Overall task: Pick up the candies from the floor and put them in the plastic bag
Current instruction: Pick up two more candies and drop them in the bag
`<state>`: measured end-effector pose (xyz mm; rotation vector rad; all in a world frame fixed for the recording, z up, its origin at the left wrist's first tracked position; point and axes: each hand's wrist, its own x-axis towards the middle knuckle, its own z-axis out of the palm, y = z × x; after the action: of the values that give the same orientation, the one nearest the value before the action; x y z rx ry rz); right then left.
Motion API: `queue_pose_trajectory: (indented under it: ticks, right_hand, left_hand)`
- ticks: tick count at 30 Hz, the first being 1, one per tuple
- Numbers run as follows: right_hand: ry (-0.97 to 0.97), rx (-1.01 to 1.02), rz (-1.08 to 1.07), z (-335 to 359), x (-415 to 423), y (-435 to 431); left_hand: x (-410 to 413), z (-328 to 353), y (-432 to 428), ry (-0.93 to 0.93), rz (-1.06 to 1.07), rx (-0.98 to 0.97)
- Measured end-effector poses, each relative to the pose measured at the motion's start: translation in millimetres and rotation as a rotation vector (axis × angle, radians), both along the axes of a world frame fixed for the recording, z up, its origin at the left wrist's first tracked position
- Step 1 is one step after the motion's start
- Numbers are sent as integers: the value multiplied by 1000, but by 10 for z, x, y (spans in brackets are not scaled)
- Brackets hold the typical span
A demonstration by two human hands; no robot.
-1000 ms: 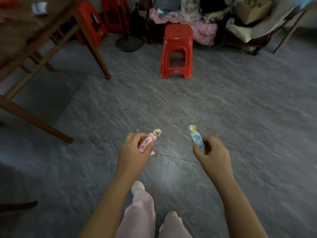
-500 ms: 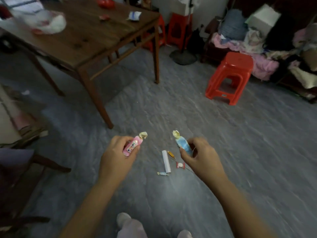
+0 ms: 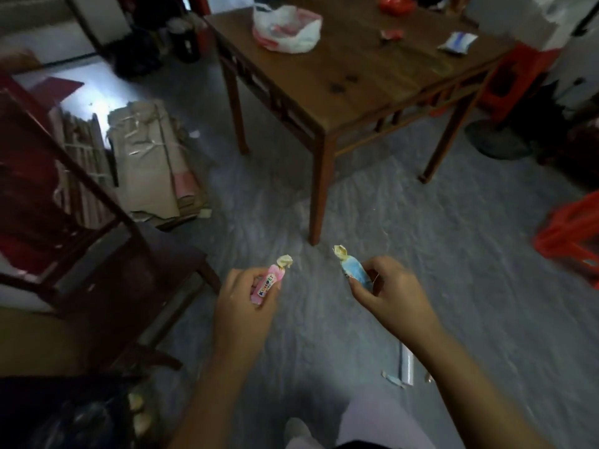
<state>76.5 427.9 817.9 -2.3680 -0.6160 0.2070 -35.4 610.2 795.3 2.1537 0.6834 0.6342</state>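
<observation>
My left hand (image 3: 244, 307) grips a pink wrapped candy (image 3: 270, 280) whose twisted yellow end points up. A blue wrapped candy (image 3: 351, 267) is pinched in my right hand (image 3: 389, 293), its twisted end also up. Both hands hover above the grey floor. A white and red plastic bag (image 3: 287, 27) lies on the wooden table (image 3: 356, 76) at the far side. On the floor near my right forearm lie a white tube-shaped candy (image 3: 406, 367) and a small pale blue wrapper (image 3: 392, 380).
A dark wooden chair (image 3: 107, 270) stands to my left. Flattened cardboard (image 3: 152, 163) leans behind it. Red plastic stools (image 3: 570, 234) sit at the right edge, and a fan base (image 3: 496, 144) lies beyond the table. A dark bag (image 3: 74, 416) fills the bottom left corner.
The view has swung left: the table and plastic bag moved toward the centre, the red stool slid to the right edge. Both hands keep their candies. The floor candies now lie lower right.
</observation>
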Motion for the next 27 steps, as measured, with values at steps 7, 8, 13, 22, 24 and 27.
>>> queue_pose_trajectory:
  ticks: [7, 8, 13, 22, 24, 27]
  right_hand:
    - [-19, -14, 15, -168, 1189, 762]
    - [-29, -7, 15, -158, 1413, 875]
    - [-63, 72, 37, 108, 2510, 1396]
    - [-48, 56, 90, 206, 3765, 2469]
    - [-41, 31, 101, 174, 3981, 2794]
    - [-39, 2, 88, 121, 4311, 3362]
  left_hand:
    - [1033, -59, 740, 26, 72, 0]
    - [1256, -19, 846, 19, 70, 17]
    - [2367, 309, 1332, 2, 47, 77]
    - [3583, 321, 2366, 34, 56, 58]
    - [3807, 269, 2709, 38, 53, 52]
    - [4152, 194, 3325, 47, 46, 52]
